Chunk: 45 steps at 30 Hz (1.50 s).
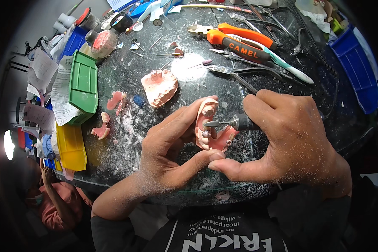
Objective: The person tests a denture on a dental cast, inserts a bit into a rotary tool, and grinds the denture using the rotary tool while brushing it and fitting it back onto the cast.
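Note:
My left hand [166, 145] is closed around a horseshoe-shaped pink denture [217, 143] with several teeth along it. Whether a cast lies beneath it, I cannot tell. The fingers of my right hand [287, 138] wrap round a dark rotary handpiece [243, 122], held level. Its bur [213, 124] meets the denture near the teeth or lies just over it. My two thumbs touch below the denture. Pale dust coats both hands. Beyond them sits a pinkish dental cast [159, 87], with pink denture pieces [101, 126] to its left.
Orange-handled pliers [243, 40], a white-green toothbrush [296, 72] and metal tools lie at the back right. Green [84, 84], yellow [71, 140] and blue [357, 69] bins stand at the sides. Dust covers the dark bench [126, 168]. Another person [61, 206] sits at lower left.

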Available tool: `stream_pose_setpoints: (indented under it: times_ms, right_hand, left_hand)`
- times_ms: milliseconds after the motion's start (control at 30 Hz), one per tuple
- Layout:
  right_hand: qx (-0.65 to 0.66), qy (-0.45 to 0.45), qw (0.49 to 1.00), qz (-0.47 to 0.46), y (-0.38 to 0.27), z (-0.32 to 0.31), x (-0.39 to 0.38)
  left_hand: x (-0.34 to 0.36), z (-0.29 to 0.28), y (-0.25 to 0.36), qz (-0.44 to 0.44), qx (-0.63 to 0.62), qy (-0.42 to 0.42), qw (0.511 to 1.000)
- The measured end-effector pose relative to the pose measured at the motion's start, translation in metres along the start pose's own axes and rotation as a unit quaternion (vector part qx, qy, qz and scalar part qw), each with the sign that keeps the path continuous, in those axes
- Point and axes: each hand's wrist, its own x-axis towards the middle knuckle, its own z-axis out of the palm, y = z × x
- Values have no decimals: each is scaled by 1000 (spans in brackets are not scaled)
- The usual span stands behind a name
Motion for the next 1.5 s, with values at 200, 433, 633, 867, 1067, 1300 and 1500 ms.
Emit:
stream_pose_setpoints:
  times_ms: [200,433,633,867,1067,1300,1500]
  right_hand:
    - [2,17,1000,-5,0,1,1]
    - [1,5,1000,3,-2,-4,1]
    - [30,149,987,-51,14,-9,9]
    - [17,138,987,-77,22,-8,8]
    - [0,148,987,-66,21,-10,10]
    - [-9,130,991,-40,20,-8,11]
    - [-18,109,992,-61,19,-5,8]
  left_hand:
    - [-1,-2,-3,1,-3,-6,1000]
    - [0,1,-1,-15,-47,4,999]
    - [7,-9,-5,-71,-216,55,972]
    - [8,-9,-2,-32,-201,57,977]
    - [8,-10,-3,-5,-188,45,981]
    - [8,-7,-1,13,-177,83,981]
    - [10,-8,4,-71,-233,83,966]
